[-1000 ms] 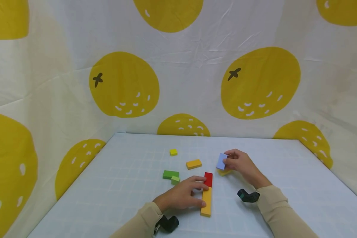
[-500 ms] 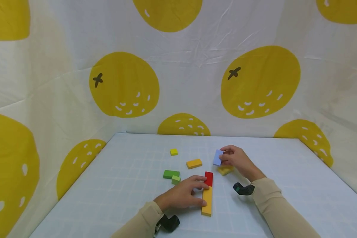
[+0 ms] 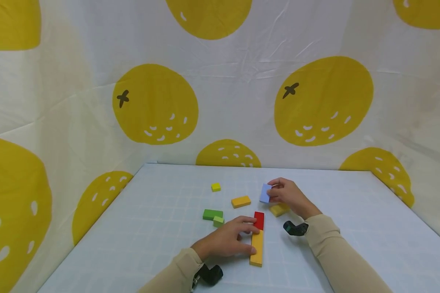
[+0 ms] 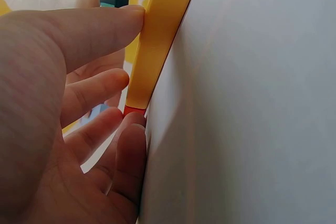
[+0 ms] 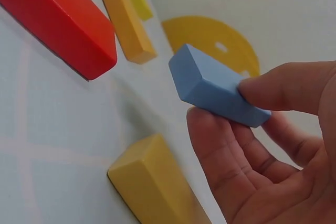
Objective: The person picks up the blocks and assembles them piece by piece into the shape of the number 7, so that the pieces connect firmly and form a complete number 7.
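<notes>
In the head view my right hand [image 3: 291, 197] pinches a light blue rectangular block [image 3: 265, 193] between thumb and fingers. The right wrist view shows this blue block [image 5: 215, 87] raised off the table, above a dull yellow block [image 5: 157, 182]. My left hand [image 3: 227, 238] rests beside an orange-yellow block [image 3: 257, 248] and a red block [image 3: 258, 220], which lie end to end in a line. Its thumb touches the side of the orange-yellow block [image 4: 160, 45] in the left wrist view, while its fingers reach toward the red one, loosely bent.
Farther back lie an orange block [image 3: 240, 202] and a small yellow block [image 3: 216, 187]. Left of the line are a green block [image 3: 212, 214] and a light green block [image 3: 218, 221]. A fruit-patterned curtain [image 3: 234, 93] hangs behind the table [image 3: 150, 244].
My right hand has carried the blue block leftward and slightly away, uncovering more of the dull yellow block. The left hand keeps its place by the line of blocks.
</notes>
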A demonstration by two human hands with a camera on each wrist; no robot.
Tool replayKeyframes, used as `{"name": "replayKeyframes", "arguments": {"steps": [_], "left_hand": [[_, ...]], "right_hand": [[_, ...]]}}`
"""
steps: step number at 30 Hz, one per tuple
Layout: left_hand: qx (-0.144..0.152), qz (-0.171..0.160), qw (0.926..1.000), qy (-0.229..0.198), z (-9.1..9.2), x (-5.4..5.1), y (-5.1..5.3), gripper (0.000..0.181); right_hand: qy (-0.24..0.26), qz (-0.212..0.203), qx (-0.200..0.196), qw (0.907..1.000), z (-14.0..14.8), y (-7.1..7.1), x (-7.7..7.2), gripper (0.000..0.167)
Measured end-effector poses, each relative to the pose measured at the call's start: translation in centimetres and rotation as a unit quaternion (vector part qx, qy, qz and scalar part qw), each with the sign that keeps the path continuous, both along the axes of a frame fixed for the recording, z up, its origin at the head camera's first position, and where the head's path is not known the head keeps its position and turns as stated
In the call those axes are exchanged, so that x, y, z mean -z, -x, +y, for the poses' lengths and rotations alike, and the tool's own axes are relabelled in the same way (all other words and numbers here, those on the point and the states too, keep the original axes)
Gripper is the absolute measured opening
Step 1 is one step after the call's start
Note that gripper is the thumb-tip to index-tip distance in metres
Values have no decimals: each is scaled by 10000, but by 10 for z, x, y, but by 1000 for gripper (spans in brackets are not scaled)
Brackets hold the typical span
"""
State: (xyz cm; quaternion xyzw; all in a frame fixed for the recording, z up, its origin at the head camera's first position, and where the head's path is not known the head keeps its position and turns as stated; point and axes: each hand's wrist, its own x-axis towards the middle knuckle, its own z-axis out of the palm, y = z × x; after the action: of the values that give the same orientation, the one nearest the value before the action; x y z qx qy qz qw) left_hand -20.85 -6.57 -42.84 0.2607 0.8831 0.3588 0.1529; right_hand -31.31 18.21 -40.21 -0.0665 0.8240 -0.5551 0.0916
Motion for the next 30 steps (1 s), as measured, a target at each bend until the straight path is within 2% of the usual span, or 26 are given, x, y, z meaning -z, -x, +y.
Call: {"name": "replayKeyframes", "arguments": {"steps": [10,18,30], "left_hand": [[27,77,10000,25,0,4,2,37],[48,122,9999,83,0,4,3,38],[86,109,9999,21,-1,6,4,38]], "right_hand": [[-461,-115,-187,9987,-3,6,3,42],[-480,-97,-465,9977,-7,9,6,38],[-536,-37,-599,9968,-8,6,8,36]]}}
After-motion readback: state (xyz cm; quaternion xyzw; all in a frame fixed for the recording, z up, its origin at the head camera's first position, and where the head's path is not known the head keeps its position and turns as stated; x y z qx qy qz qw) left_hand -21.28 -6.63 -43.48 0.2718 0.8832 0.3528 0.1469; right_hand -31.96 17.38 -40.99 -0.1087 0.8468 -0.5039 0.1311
